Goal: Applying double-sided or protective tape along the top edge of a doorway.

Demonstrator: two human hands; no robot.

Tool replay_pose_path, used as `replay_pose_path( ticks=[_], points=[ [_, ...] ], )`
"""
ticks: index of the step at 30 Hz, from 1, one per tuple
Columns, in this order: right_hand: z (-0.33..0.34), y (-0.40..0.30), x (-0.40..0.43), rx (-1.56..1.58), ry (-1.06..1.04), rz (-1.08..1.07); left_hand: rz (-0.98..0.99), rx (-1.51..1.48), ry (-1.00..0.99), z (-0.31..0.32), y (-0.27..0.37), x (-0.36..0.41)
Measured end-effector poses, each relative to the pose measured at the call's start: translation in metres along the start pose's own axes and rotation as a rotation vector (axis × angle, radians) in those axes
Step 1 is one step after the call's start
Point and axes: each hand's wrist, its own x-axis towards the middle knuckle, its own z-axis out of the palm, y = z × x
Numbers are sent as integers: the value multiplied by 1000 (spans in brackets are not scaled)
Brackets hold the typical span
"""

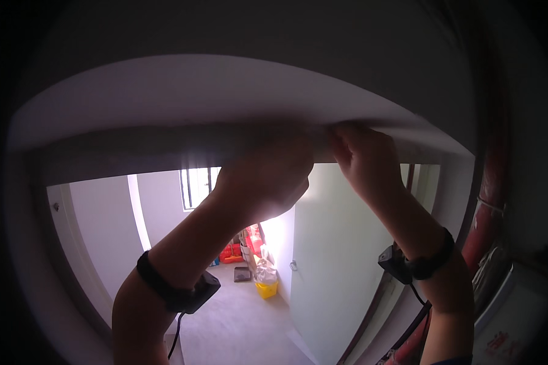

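Observation:
Both arms reach up to the top of a door frame (132, 148), just under a pale wall or lintel surface (187, 91). My left hand (269, 178) is at the middle of the frame's top bar, its fingers hidden in shadow and behind the hand itself. To its right, my right hand (365, 150) has thumb and fingers drawn together against the upper edge of the bar. Whether either hand holds something small cannot be made out. A black strap with a small dark box and a cable is on each forearm.
Beyond the doorway are a pale door (338, 255), a barred window (194, 189), a yellow bin (266, 289) with a whitish bag, red packages (231, 253) and a dark flat object (242, 274) on the floor. A red pipe (488, 196) runs along the right, near a white box (507, 315) bearing red writing.

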Motion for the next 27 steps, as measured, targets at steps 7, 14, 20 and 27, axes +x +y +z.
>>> replay_pose_path(
  ticks=[7,14,20,27],
  points=[
    [-8,2,-8,-27,50,-72,112,-3,104,-2,-4,-2],
    [-7,-3,0,-4,74,-62,140,2,140,5,-7,-5],
    [-6,-2,0,-88,64,-78,73,32,2,4,-6,-5],
    [-7,-5,1,-271,-78,-86,106,-11,145,3,-4,-3]
  ],
)
